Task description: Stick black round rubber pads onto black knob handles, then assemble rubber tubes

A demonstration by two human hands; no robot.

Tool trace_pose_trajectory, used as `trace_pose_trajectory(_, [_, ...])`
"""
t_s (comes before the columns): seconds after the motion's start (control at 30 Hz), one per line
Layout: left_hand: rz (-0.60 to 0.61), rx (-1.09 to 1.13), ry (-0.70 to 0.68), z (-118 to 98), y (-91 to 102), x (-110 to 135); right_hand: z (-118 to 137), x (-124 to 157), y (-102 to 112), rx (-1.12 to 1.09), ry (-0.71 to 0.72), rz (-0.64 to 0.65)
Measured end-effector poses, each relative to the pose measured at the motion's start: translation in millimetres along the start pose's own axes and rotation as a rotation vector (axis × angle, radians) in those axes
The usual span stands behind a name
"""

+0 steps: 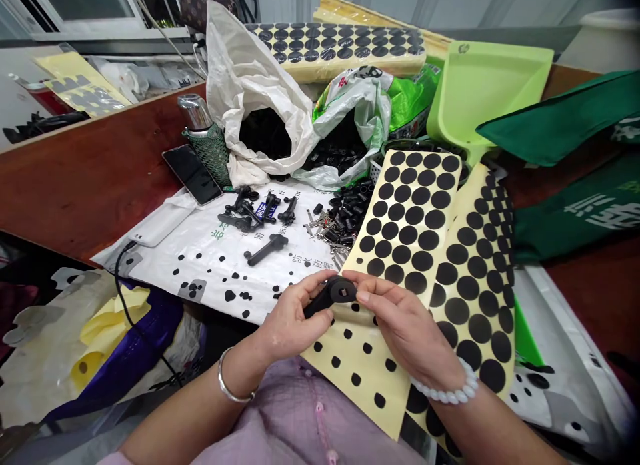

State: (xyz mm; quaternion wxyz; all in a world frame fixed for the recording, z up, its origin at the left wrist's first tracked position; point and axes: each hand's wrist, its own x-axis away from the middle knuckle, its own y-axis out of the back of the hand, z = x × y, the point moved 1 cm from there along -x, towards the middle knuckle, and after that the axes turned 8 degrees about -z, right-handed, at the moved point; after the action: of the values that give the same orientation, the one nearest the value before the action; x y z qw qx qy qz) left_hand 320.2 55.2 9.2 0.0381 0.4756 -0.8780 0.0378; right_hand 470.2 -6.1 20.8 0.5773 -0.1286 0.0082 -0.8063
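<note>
The left hand (295,318) grips a black crank handle (320,302) at the near centre; the right hand (407,322) pinches a black part (376,293) beside its round end, left of the dotted sticker sheets (403,235).

black phone (191,174) beside silver-capped flask (204,133); black cable (117,273) at white power bank (163,222); light-green dustpan (493,95) farther right
</note>
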Motion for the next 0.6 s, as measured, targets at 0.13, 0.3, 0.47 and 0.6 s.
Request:
trace_pose_trajectory(0.13, [0.026,-0.02,-0.033,3,0.5,0,-1,-1,0,-0.019,-0.008,0.004])
trace_pose_trajectory(0.3, [0.043,-0.034,-0.084,8,0.7,0,-3,-1,2,-0.004,-0.02,0.009])
trace_pose_trajectory(0.47, [0.026,-0.053,-0.081,11,-0.7,0,-5,-3,2,0.0,-0.03,0.0])
trace_pose_trajectory(0.6, [-0.034,-0.091,-0.069,17,-2.0,-2,-6,-4,2,0.019,-0.048,-0.02])
